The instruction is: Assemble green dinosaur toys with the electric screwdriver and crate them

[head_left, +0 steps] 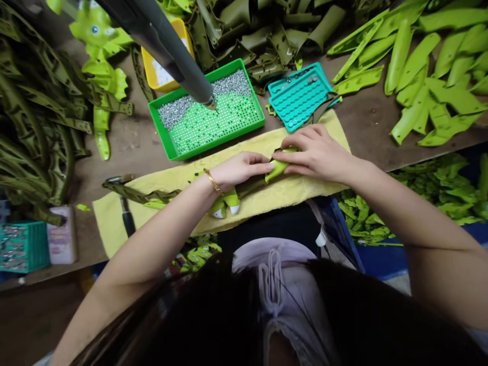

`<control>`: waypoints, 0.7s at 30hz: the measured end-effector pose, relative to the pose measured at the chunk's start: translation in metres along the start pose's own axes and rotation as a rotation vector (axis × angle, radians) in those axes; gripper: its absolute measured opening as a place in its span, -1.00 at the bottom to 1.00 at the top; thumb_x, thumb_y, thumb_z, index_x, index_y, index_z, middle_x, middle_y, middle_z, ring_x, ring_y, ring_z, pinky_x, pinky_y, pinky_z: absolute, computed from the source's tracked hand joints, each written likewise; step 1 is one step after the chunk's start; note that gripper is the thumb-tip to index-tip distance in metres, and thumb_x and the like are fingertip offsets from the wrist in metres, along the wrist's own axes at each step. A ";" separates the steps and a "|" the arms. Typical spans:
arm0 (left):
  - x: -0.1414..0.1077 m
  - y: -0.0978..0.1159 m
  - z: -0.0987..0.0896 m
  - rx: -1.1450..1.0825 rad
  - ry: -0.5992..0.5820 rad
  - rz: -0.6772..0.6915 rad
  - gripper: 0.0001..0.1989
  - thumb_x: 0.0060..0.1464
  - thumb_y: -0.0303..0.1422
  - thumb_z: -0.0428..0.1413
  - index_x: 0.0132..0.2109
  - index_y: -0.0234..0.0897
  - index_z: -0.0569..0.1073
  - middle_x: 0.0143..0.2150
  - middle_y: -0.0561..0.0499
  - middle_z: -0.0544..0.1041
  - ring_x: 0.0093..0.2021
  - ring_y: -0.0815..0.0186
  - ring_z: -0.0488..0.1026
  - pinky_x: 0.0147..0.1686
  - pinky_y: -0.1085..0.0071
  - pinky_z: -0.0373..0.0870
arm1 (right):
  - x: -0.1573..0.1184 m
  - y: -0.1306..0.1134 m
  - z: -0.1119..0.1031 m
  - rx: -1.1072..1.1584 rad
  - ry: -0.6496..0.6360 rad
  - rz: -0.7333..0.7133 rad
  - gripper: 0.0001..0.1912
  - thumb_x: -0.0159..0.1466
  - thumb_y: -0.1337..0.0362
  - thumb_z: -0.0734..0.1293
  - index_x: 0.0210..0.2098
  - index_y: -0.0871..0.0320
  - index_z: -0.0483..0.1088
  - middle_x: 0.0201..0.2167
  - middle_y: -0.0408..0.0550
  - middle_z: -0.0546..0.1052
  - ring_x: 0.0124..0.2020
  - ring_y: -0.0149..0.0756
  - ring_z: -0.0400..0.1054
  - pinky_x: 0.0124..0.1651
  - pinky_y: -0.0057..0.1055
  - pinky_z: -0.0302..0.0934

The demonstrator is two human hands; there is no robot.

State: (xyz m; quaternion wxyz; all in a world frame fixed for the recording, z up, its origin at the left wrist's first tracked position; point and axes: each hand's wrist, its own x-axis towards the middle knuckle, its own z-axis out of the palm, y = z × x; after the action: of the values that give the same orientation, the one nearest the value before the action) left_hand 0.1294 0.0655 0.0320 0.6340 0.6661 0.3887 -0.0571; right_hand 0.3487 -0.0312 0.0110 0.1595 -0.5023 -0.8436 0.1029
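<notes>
The left hand (242, 170), with a gold bangle (212, 181) at its wrist, and the right hand (316, 155) lie palm-down, close together, on a green dinosaur-shaped strip (251, 185). The strip runs lengthwise along a yellow cloth (114, 223), and its clawed feet (229, 206) hang toward the person. A bright green flap (280, 165) of the strip lies between the hands, under the right fingers (293, 157). Both grips appear partly closed, but the thumbs are hidden, so it cannot be told whether either hand is gripping the strip. For good control, both hands should stay flat and close to the flap, with the strip lying smooth on the cloth. A black-handled hand tool (125, 213) lies at the near left of the cloth. Beyond the cloth, on the wooden desk (122, 162), a green tray (260, 114) holds silver studs (236, 84), and a dark grey tool shaft (171, 56) ends above it. A teal perforated tray (299, 96) stands to the right. Farther out lie heaps of olive pieces (247, 40) and bright green pieces (430, 71).
</notes>
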 end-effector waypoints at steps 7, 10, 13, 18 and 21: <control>0.004 -0.002 -0.001 -0.066 -0.134 0.008 -0.62 -0.05 -0.09 0.23 -0.23 -0.33 0.50 -0.35 0.04 0.48 -0.35 0.36 0.37 -0.28 0.40 0.30 | -0.001 0.001 0.000 0.189 0.015 0.039 -0.58 0.33 -0.06 0.18 0.11 -0.15 0.39 0.02 -0.05 0.46 0.07 -0.05 0.20 0.17 0.13 -0.05; 0.004 -0.002 0.000 -0.068 -0.138 -0.009 -0.60 -0.07 -0.08 0.24 -0.21 -0.33 0.51 -0.32 0.02 0.50 -0.33 0.34 0.40 -0.24 0.37 0.33 | 0.001 0.000 0.002 0.330 0.035 0.084 -0.62 0.28 -0.08 0.25 0.02 -0.18 0.45 -0.03 -0.09 0.49 0.07 -0.06 0.22 0.22 0.16 -0.09; 0.007 -0.003 0.000 -0.039 -0.150 0.001 -0.56 -0.11 -0.08 0.26 -0.17 -0.33 0.51 -0.26 -0.02 0.53 -0.28 0.30 0.42 -0.21 0.35 0.36 | 0.005 -0.002 0.003 0.493 0.070 0.139 -0.68 0.20 -0.08 0.35 -0.08 -0.20 0.50 -0.11 -0.15 0.52 0.04 -0.11 0.26 0.27 0.16 -0.11; 0.011 -0.010 0.001 0.021 -0.162 0.044 -0.55 -0.18 -0.11 0.30 -0.20 -0.35 0.50 -0.28 -0.01 0.52 -0.29 0.30 0.41 -0.22 0.34 0.36 | 0.003 -0.007 0.006 0.609 0.177 0.177 -0.72 0.17 -0.05 0.39 -0.13 -0.21 0.51 -0.21 -0.21 0.52 -0.03 -0.19 0.30 0.27 0.12 -0.04; 0.012 -0.012 0.000 0.014 -0.162 0.052 -0.53 -0.18 -0.12 0.30 -0.16 -0.35 0.51 -0.24 -0.01 0.52 -0.26 0.29 0.42 -0.19 0.34 0.36 | -0.001 -0.008 0.011 0.377 0.130 0.061 -0.66 0.32 0.04 0.24 0.03 -0.07 0.43 -0.08 -0.10 0.48 0.08 -0.16 0.25 0.25 0.15 -0.02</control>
State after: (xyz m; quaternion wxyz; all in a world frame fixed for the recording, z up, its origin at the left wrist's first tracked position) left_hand 0.1303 0.0692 0.0155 0.6602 0.6735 0.3181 -0.0970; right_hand 0.3383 -0.0362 0.0036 0.3018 -0.4945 -0.7816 0.2313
